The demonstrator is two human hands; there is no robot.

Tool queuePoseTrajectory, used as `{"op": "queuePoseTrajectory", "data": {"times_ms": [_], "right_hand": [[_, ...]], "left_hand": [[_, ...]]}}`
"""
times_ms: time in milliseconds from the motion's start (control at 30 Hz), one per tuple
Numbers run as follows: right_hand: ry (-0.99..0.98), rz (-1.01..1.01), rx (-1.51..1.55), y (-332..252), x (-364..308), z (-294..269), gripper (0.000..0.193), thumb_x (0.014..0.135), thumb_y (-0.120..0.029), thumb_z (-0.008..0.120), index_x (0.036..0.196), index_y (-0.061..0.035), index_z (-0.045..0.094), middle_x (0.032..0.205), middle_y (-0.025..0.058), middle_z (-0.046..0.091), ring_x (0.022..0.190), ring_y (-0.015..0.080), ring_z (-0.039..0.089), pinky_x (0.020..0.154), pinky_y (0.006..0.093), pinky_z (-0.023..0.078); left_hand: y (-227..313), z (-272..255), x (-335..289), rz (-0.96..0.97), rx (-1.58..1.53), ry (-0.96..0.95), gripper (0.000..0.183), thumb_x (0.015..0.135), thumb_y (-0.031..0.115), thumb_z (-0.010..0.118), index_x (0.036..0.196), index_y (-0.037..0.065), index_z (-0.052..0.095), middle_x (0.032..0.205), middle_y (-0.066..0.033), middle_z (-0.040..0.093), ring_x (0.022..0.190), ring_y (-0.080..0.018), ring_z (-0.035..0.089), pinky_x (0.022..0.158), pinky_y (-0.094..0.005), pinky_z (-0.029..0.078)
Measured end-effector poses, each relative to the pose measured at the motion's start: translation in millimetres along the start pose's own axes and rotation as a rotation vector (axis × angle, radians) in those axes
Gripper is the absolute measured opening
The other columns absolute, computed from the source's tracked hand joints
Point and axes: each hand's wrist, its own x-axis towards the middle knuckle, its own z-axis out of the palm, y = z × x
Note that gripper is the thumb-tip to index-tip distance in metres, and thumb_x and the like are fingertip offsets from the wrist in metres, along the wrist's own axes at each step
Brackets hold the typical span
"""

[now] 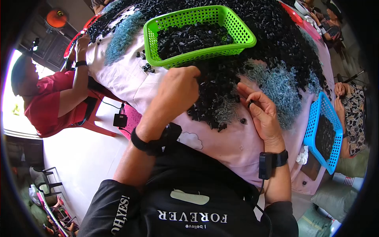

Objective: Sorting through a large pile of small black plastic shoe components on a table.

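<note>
My left hand (177, 93) is closed, its back toward me, over the pile's near edge just below the green basket (199, 54). Whatever its fingers hold is hidden. To its right, my right hand (263, 114) is turned palm up, and a small black plastic part (251, 102) is pinched between thumb and forefinger. A big heap of small black parts (215, 85) spreads across the cloth beyond both hands. Beside my right hand lies a pile of fine, shiny blue-grey pieces (280, 85) that look like tiny springs.
More black parts fill the green basket. A blue basket (312, 122) leans at the right table edge, near crumpled white tissue (302, 155). Another blue-grey pile (124, 37) lies far left on the pink cloth (225, 144). People sit around the table, one in red (55, 93) at left.
</note>
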Motion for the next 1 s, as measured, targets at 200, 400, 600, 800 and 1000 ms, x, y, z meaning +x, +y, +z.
{"op": "queuePoseTrajectory", "data": {"times_ms": [200,400,600,800,1000], "right_hand": [[0.072,-0.041,-0.042,5.7,-1.0,-7.6,0.011,0.093,-0.008,0.069,0.104,-0.0045,0.066,0.15,0.0176,0.049,0.138,0.0261,0.047,0.118,0.0376,0.034],[0.062,-0.02,-0.002,5.0,4.9,-4.8,0.014,0.092,-0.007,0.07,0.105,-0.0038,0.066,0.151,0.0178,0.048,0.139,0.0269,0.046,0.119,0.038,0.031],[0.041,-0.017,-0.015,4.6,5.9,-6.0,0.013,0.091,-0.007,0.07,0.103,-0.0039,0.066,0.151,0.0169,0.048,0.141,0.0256,0.045,0.12,0.0385,0.03],[0.017,-0.016,-0.05,3.8,6.9,-5.6,0.011,0.091,-0.008,0.071,0.101,-0.0047,0.066,0.151,0.0163,0.049,0.142,0.0264,0.043,0.121,0.0389,0.028],[0.044,-0.018,-0.021,4.5,4.9,-5.1,0.012,0.091,-0.01,0.072,0.1,-0.0049,0.067,0.153,0.0171,0.047,0.144,0.0264,0.04,0.121,0.0389,0.026]], "left_hand": [[-24.1,-5.3,-0.1,-0.147,0.23,-0.021,0.028,0.086,0.002,0.051,0.105,-0.005,0.071,0.092,-0.0292,0.069,0.094,-0.0431,0.068,0.086,-0.0474,0.053],[-27.4,11.4,13.0,-0.053,0.166,0.058,0.02,0.076,-0.002,0.052,0.09,-0.005,0.066,0.086,-0.0298,0.066,0.088,-0.0459,0.065,0.078,-0.0529,0.051],[-3.3,16.5,26.9,0.008,0.084,-0.046,0.034,0.085,-0.003,0.047,0.11,-0.003,0.07,0.101,-0.0279,0.069,0.101,-0.0433,0.065,0.091,-0.0475,0.051],[3.1,16.9,32.7,0.192,-0.03,-0.124,0.034,0.083,-0.006,0.051,0.112,-0.001,0.069,0.104,-0.0249,0.07,0.101,-0.042,0.066,0.091,-0.0461,0.052],[-2.0,18.0,31.1,0.079,0.045,0.063,0.033,0.082,-0.008,0.051,0.109,-0.001,0.071,0.104,-0.0242,0.07,0.102,-0.0416,0.065,0.092,-0.0455,0.051]]}}
